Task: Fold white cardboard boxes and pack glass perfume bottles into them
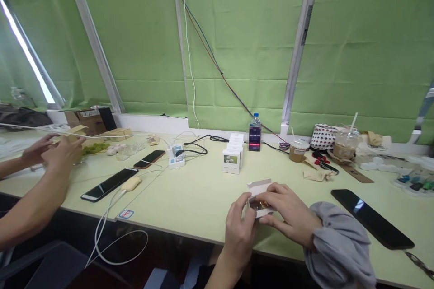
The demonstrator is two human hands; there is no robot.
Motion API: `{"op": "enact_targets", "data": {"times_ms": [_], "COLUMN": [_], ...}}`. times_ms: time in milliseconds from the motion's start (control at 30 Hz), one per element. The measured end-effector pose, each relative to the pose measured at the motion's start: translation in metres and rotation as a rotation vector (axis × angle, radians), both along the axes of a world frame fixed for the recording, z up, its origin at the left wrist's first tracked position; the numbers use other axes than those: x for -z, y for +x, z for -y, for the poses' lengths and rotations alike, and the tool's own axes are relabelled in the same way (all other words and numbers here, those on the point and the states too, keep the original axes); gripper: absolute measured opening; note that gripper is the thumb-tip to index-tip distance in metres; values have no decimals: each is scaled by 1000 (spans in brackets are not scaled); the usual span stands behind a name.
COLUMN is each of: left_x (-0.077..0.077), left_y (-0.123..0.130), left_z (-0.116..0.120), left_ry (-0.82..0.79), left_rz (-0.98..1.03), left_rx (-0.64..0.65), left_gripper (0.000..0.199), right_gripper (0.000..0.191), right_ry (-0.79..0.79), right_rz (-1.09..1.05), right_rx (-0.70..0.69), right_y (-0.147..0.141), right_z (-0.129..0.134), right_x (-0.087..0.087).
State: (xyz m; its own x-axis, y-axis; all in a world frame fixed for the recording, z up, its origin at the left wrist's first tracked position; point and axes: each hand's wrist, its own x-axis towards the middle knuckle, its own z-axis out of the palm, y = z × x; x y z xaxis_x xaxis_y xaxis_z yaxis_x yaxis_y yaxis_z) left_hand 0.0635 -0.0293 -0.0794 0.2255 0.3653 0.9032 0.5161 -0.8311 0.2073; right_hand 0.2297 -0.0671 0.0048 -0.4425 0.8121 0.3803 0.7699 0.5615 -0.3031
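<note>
A small white box (pixel 260 187) with its lid flap raised is held between my two hands near the table's front edge. My left hand (pixel 240 223) grips its left side, fingers wrapped round it. On the right, my right hand (pixel 288 210) has its fingers at the box's opening and right side. Something dark with a gold-coloured bit shows inside; I cannot make out what it is. Behind the hands stands a row of white boxes (pixel 231 161), the front one with a green picture.
A bottle (pixel 255 133), drink cups (pixel 298 150) and a black phone (pixel 371 219) lie to the right. Leftward are a power strip (pixel 176 158), two phones and a white cable hanging over the edge. Another person's hands (pixel 63 149) work at the far left.
</note>
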Motion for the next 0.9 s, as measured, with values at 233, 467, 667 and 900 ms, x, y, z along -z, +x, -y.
{"op": "enact_targets", "data": {"times_ms": [233,467,667,900], "left_x": [-4,-10,-11,-9], "left_y": [1,-1,-1,-1], "left_z": [-2,-4,-9,-9], "left_ry": [-56,-153,-307,-306], "left_rz": [-6,9,90,131], "left_rx": [2,11,48,93], "left_gripper": [14,14,17,22], "right_gripper": [27,26,23,28], "right_ry": [67,81,165,178], "right_rz": [67,25,-90,-173], "right_rx": [108,109,181,245], "right_y": [-8,-1,17,17], "right_z": [-3,-10,-14,-21], "right_x": [5,9,14,22]}}
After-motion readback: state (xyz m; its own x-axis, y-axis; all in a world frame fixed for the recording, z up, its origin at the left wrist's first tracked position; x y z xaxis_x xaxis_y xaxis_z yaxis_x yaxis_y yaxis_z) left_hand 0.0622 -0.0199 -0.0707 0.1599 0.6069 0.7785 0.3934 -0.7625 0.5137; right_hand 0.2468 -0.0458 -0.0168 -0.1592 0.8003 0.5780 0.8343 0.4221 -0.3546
